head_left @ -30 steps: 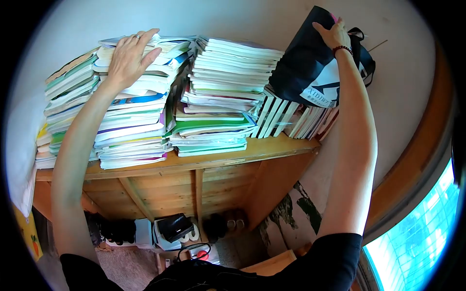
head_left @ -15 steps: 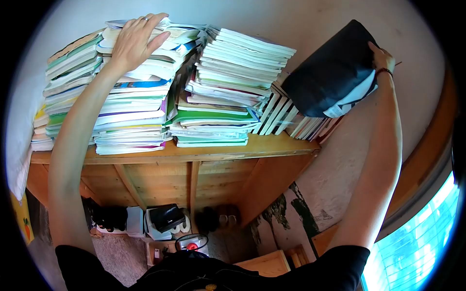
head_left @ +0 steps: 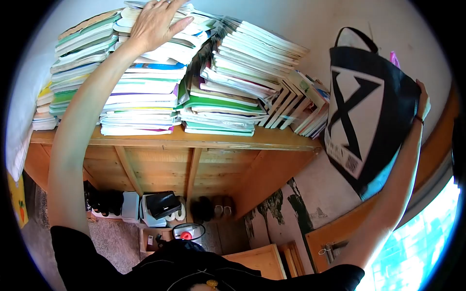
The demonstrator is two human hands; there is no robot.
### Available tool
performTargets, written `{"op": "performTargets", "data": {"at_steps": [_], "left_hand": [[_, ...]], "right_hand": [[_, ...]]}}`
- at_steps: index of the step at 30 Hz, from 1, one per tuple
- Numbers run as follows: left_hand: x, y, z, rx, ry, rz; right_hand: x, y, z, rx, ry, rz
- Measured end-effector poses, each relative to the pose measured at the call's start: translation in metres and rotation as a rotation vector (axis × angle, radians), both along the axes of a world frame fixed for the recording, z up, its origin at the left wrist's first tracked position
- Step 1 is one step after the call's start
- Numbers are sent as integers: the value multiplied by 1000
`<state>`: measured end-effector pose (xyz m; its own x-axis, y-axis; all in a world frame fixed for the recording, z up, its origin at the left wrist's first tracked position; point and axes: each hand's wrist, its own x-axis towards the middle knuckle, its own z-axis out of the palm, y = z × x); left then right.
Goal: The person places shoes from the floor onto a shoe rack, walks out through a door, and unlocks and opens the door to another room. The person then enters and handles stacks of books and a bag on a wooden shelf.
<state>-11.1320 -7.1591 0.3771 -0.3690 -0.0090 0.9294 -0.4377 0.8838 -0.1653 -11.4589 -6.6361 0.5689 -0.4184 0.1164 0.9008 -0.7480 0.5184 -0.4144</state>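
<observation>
My left hand [head_left: 158, 26] rests with its fingers spread on top of a tall stack of books and papers [head_left: 141, 99]. At the right, my right hand [head_left: 423, 102] grips the far edge of a black bag [head_left: 403, 97] with a white printed panel; part of the fingers is hidden behind it. The bag hangs beside the shelf's right end, its handle loop standing up and something pink poking out of its top. Between the hands are a leaning stack of booklets [head_left: 257, 53] and a row of tilted upright books [head_left: 291, 104].
The stacks stand on a wooden shelf top [head_left: 218, 140] against the wall. Below are a black case [head_left: 163, 204], shoes [head_left: 223, 207] and a small open box [head_left: 148, 240]. A wooden board [head_left: 257, 262] lies low in front. A bright window [head_left: 417, 242] is at the lower right.
My right hand has moved right and down with the bag, which came off the upright books and turned its printed side into view. My left hand stays on the stack.
</observation>
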Motion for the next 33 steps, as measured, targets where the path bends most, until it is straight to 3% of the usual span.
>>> {"op": "performTargets", "data": {"at_steps": [2, 4, 6, 7, 8, 9, 11, 12, 13, 14, 16, 18, 20, 23, 26, 30, 33], "left_hand": [[-1, 17, -14, -102, 95, -66], [-20, 26, -45, -401, 318, -99], [-36, 82, -111, -83, 138, -694], [-30, 123, -143, 300, -113, -910], [-25, 161, -171, 619, -270, -1133], [-28, 190, -200, 807, -482, -1160], [-55, 237, -265, 1451, -994, -1417], [-70, 262, -300, 1763, -1104, -1578], [-78, 289, -316, 2040, -1240, -1598], [-82, 313, -335, 2299, -1297, -1612], [-91, 356, -363, 2763, -1289, -1493], [-84, 388, -365, 2942, -1115, -1345], [-77, 403, -378, 3054, -946, -1420], [-69, 397, -401, 3138, -725, -1595], [-67, 380, -418, 3169, -555, -1655], [-60, 355, -427, 3162, -374, -1692], [-55, 341, -430, 3141, -277, -1711]], "right_hand": [[10, 21, -15, 88, 4, -135], [6, 54, -36, 429, 423, -78], [35, 69, -72, 314, 169, 78], [57, 67, -91, 200, 142, 149], [69, 79, -106, 312, 302, 142], [74, 90, -121, 42, 74, 449], [106, 90, -149, -337, -180, 673], [132, 78, -164, -430, -200, 607], [137, 78, -188, -169, 33, 524], [165, 59, -203, -243, 21, 483], [206, 40, -226, -407, -129, 685], [217, 48, -256, -240, -1, 650], [227, 35, -287, 61, 526, 300], [257, 42, -316, -371, -27, 874], [260, 48, -344, -355, -37, 757], [266, 48, -369, -362, -170, 1000], [259, 47, -378, -341, -150, 1005]]}}
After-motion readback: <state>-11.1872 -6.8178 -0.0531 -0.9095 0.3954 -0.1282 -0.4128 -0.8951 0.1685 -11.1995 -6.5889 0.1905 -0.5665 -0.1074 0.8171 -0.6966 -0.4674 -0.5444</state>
